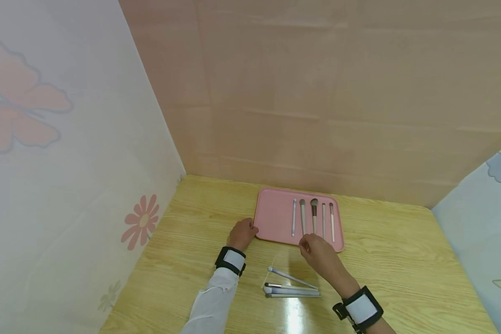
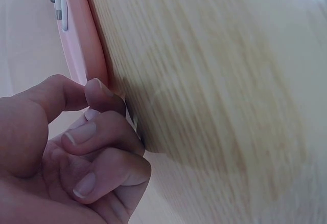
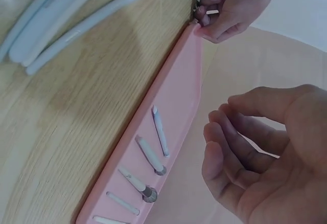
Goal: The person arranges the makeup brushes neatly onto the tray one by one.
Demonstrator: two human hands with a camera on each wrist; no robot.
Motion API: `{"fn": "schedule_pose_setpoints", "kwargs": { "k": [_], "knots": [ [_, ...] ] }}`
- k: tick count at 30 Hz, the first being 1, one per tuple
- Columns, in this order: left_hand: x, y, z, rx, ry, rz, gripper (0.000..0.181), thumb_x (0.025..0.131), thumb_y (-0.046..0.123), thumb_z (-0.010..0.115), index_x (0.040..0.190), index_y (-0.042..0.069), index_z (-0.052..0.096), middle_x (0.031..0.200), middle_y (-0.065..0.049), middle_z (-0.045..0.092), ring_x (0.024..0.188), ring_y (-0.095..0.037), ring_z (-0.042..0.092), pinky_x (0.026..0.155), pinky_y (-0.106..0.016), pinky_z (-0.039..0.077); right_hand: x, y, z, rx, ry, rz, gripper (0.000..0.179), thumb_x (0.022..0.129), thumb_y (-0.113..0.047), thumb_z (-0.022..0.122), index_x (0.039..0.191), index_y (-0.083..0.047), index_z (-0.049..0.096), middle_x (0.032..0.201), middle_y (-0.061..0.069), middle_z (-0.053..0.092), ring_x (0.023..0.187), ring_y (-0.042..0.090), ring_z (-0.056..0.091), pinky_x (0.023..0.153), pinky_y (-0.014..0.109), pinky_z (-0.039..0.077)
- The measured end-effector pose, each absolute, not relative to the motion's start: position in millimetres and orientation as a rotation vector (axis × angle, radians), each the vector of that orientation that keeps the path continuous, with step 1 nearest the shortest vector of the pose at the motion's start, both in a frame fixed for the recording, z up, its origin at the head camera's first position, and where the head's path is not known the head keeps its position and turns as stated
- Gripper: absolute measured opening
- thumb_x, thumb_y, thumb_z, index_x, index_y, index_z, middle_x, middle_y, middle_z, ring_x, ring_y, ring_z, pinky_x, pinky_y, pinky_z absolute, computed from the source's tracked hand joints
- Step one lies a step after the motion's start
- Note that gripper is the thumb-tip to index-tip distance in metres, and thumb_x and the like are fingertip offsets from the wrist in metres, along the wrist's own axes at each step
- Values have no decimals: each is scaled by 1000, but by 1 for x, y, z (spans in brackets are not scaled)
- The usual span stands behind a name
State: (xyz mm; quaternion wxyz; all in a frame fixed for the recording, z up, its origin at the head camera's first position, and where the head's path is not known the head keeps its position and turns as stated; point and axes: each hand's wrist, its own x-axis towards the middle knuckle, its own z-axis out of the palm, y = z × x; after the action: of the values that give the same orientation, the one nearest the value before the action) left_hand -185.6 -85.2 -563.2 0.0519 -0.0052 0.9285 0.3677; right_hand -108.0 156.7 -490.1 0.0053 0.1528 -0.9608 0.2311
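My left hand [image 1: 241, 233] pinches the near left corner of a pink tray [image 1: 273, 211] between thumb and forefinger, the other fingers curled under. Over the tray's front edge is my right hand [image 1: 320, 254], its fingers loosely bent with nothing between them in the right wrist view. Several makeup brushes lie side by side in the tray's right half, heads away from me, among them a fluffy dark-headed brush [image 1: 314, 208] and a thin white one [image 1: 293, 218] at the left of the row. The right hand overlaps some handle ends in the head view.
Nearer me on the wooden table [image 1: 183, 278] lies a small bunch of brushes [image 1: 292, 291], with one brush [image 1: 292, 277] slanting above it. A tan backdrop [image 1: 317, 93] rises behind the tray. Patterned panels [image 1: 87, 139] stand at both sides.
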Motion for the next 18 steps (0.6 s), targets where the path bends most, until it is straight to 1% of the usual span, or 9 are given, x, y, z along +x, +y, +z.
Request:
{"fn": "schedule_pose_setpoints", "kwargs": {
  "k": [5,12,18],
  "knots": [
    [-186,-85,-565,-5,2829,1111,27,88,12,63,69,12,44,61,3,36,54,-12,35,49,-27,26,-99,157,-489,495,-3069,742,6,90,-12,70,91,-8,66,80,-4,59,72,7,54,62,23,47],
    [-186,-85,-567,8,2837,1122,26,88,12,63,70,12,45,61,4,37,54,-12,36,49,-27,27,-83,158,-503,671,-3059,689,15,84,-8,76,93,-7,64,81,-1,58,72,7,52,61,24,45],
    [-186,-86,-566,-2,2831,1113,28,89,12,63,69,13,43,61,4,35,54,-12,35,49,-27,26,-71,159,-511,766,-3016,641,19,80,-7,78,89,-8,62,79,0,58,71,9,53,59,24,44]
  ]
}}
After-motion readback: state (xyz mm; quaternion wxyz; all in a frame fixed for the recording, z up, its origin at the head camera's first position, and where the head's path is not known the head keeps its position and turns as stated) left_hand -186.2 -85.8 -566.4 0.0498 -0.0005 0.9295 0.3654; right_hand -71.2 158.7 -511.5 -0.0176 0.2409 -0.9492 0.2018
